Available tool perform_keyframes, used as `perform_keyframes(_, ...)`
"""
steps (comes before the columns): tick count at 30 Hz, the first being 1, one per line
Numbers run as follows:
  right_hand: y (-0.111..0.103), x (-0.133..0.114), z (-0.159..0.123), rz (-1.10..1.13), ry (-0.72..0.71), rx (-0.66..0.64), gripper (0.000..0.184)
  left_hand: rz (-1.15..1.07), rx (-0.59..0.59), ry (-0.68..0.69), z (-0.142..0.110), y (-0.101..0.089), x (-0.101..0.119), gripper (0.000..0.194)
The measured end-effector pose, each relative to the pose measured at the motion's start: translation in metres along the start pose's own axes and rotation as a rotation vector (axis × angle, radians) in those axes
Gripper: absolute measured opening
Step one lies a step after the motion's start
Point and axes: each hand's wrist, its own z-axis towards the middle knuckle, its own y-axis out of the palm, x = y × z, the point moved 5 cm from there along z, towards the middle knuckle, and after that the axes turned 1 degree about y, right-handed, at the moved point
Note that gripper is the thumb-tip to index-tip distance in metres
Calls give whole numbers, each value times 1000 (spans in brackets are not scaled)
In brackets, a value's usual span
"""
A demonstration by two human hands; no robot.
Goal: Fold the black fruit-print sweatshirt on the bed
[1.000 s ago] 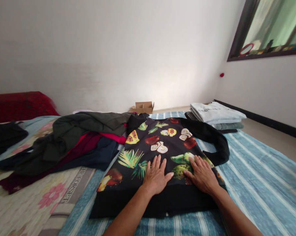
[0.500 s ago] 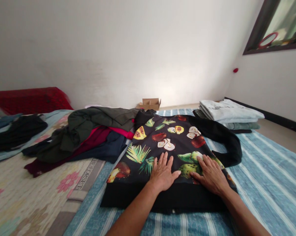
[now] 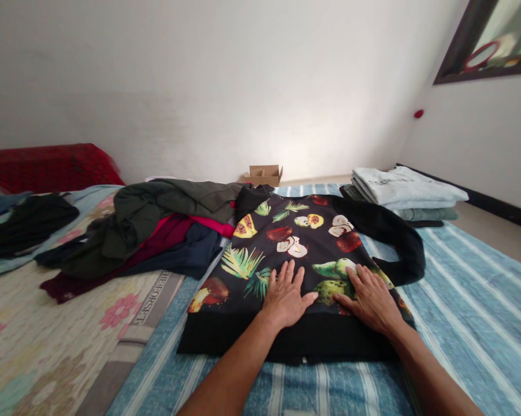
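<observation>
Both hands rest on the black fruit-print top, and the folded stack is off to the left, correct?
Not quite: the folded stack sits off to the right, as the head view shows. The left hand and right hand do rest on the black fruit-print top.

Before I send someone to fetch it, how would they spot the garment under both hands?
On the blue striped sheet, under the left hand and right hand, a black garment lies spread out. Its fruit-and-leaf print sets it apart from the rumpled clothes heap to its left and the folded stack farther right.
</observation>
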Motion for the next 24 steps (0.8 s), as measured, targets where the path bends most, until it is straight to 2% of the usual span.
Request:
perform_keyframes(14,-8,-3,-2,-32,16,-31,77,-40,-26,5,0,-1,2,88)
perform_keyframes(18,-15,-4,-3,-29,7,25,71,-44,-26,2,0,0,2,89)
perform_keyframes(21,-30,-18,-5,6,-71,140,58,-42,-23,2,1,1,3,89)
perform_keyframes(24,-43,-47,-10,78,-223,195,49,-40,-22,5,1,2,3,89)
